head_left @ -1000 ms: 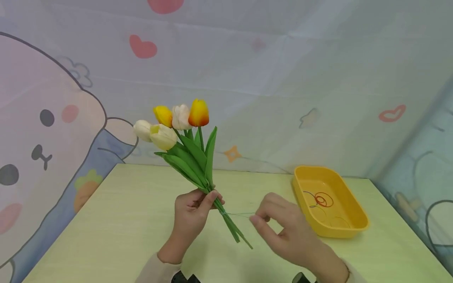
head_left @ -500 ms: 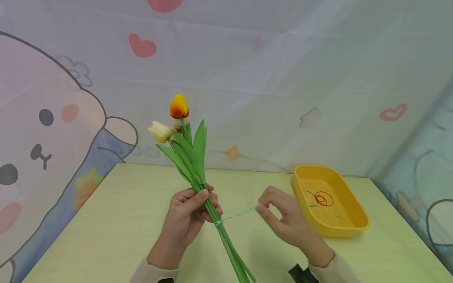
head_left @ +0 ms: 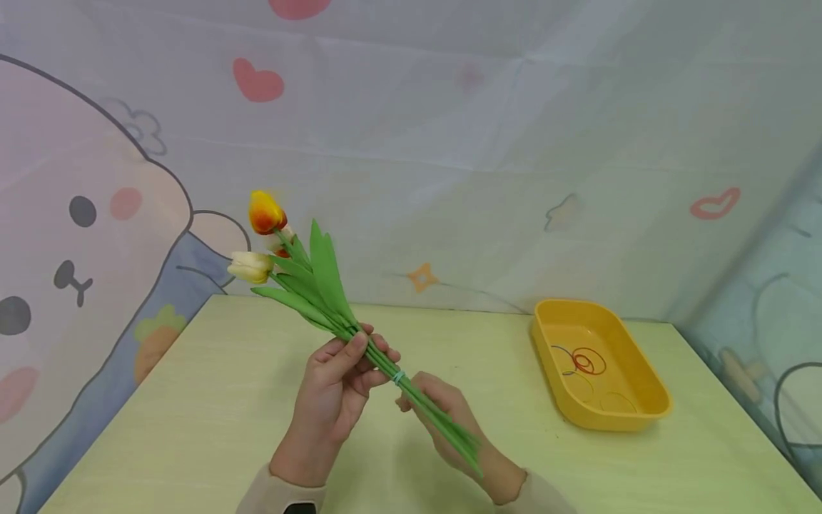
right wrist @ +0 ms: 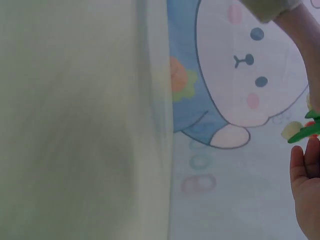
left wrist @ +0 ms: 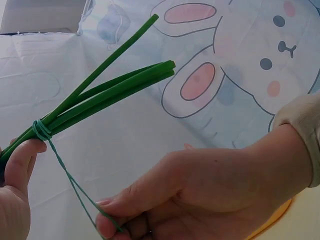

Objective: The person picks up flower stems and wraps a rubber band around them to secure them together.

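Artificial tulips, with an orange-yellow bloom (head_left: 265, 212) and a white bloom (head_left: 250, 267) facing the upper left, lie slanted in my left hand (head_left: 327, 400). Its thumb and fingers grip the bunch below the leaves. A thin green rubber band (left wrist: 41, 129) is wrapped around the green stems (left wrist: 115, 95), just beyond the left fingers. In the left wrist view, my right hand (left wrist: 200, 185) pinches a stretched loop of that band, pulled away from the stems. The head view has the right hand behind the lower stems, its fingertips partly hidden.
On the right of the pale table (head_left: 193, 400) stands a yellow tray (head_left: 616, 421) with several coloured rubber bands (head_left: 587, 361) inside. A printed cloth backdrop (head_left: 411, 143) hangs behind the table's far edge.
My right hand has come left from beside the tray to behind the stems. The bunch has tilted further left, its stem ends swinging right. Earlier the band stretched sideways to the right hand.
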Demonstrator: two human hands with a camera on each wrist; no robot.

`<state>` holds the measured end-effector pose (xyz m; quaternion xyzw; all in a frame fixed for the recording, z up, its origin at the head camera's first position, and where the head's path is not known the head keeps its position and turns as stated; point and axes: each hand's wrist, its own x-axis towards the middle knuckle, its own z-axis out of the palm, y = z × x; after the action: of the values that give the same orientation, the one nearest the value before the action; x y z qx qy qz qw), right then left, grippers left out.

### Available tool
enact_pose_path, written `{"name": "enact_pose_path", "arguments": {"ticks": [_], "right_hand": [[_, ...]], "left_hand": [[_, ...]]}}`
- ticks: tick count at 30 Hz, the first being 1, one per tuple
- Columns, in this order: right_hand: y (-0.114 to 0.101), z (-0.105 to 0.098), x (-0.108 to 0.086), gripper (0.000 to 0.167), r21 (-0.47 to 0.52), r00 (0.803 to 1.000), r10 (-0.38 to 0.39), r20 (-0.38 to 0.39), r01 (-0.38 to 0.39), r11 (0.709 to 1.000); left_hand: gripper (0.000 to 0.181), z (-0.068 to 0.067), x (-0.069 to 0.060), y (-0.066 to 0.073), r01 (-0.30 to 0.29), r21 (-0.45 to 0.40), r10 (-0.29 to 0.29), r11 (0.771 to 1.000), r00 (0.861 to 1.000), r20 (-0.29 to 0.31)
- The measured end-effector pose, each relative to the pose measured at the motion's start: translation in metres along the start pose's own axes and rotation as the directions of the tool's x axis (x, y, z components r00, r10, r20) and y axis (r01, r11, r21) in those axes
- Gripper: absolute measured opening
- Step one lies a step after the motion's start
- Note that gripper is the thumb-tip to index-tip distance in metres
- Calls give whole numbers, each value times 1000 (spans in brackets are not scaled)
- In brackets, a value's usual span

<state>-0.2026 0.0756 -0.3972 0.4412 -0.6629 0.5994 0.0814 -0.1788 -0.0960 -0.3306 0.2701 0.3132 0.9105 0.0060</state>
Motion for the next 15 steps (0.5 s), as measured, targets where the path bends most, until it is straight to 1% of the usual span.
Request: {"name": "enact_pose_path", "arguments": {"ticks": [2,3,4,5,6,8,10,12,13,14,15], "right_hand": [[-3,11,-4,20,63,996,92,10,-92,994],[-6,17,-6,20,105,991,136,9,-136,985],[-7,22,-8,20,139,987,161,9,-160,977],[-9,26,-9,19,175,986,168,13,-168,970],[-9,30,-11,17,190,987,160,18,-161,968],[-13,37,-13,16,178,988,155,5,-153,972],[-16,42,-14,22,80,997,77,-8,-76,994],[-20,46,-15,28,-35,1000,-2,-4,2,999],[-23,46,-15,30,-88,1000,-25,-2,25,996],[-25,47,-15,31,-146,998,-60,0,59,987],[-27,46,-14,32,-208,995,-101,0,99,973]], "left_hand": [[26,-1,1,-1,-20,19,20,1000,999,-29],[25,-1,1,-1,-29,36,31,999,998,-46],[25,-2,1,-2,-40,56,44,998,997,-66],[24,-3,2,-3,-49,81,56,996,994,-93],[23,-4,3,-4,-54,112,68,992,990,-126],[20,-5,4,-5,-57,171,90,984,977,-192],[18,-6,5,-7,-67,235,124,970,963,-239],[16,-7,5,-8,-88,307,171,948,952,-253],[14,-8,4,-9,-105,344,197,933,950,-244],[12,-8,4,-10,-124,391,226,912,947,-228],[11,-9,4,-10,-144,439,253,887,946,-203]]}}
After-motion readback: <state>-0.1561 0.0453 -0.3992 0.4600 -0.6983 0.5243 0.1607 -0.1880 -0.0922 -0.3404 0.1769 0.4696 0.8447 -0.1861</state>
